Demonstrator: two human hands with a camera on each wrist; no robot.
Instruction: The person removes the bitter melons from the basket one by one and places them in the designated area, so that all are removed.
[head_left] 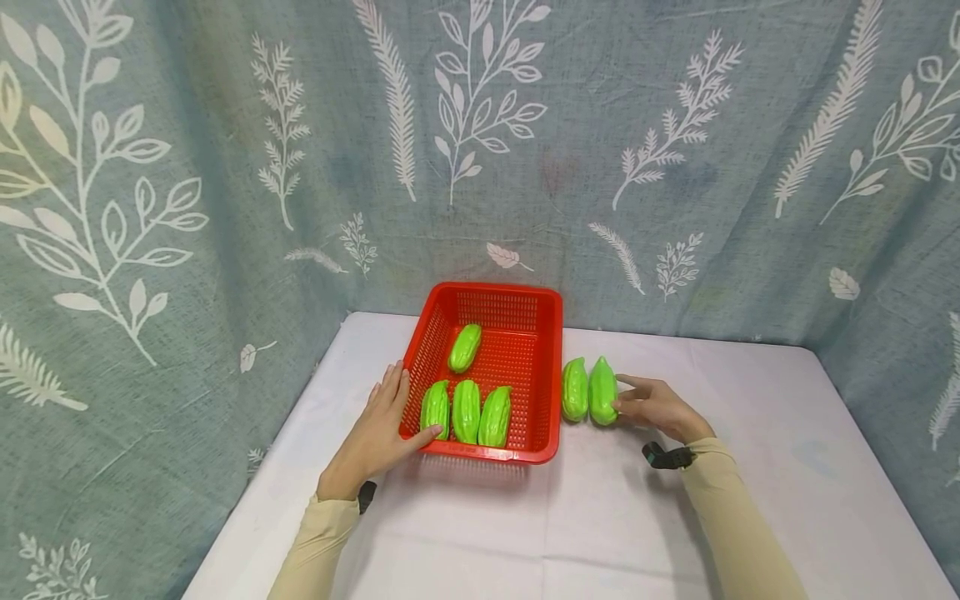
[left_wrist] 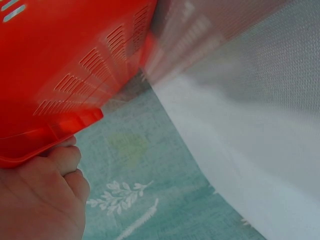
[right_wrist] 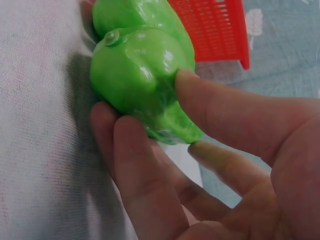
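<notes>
The left hand [head_left: 378, 429] is lying flat-fingered against the red perforated plastic basket [head_left: 542, 375] – bracing it – while the right hand [head_left: 654, 407] is pinching the nearer glossy green plastic gourd [head_left: 602, 391] on the white-clothed surface [head_left: 600, 517], just beside the basket.

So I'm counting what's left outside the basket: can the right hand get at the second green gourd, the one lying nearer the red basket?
Probably yes. The right hand grips the outer gourd; the inner gourd lies just beyond, uncovered, beside the basket.
</notes>
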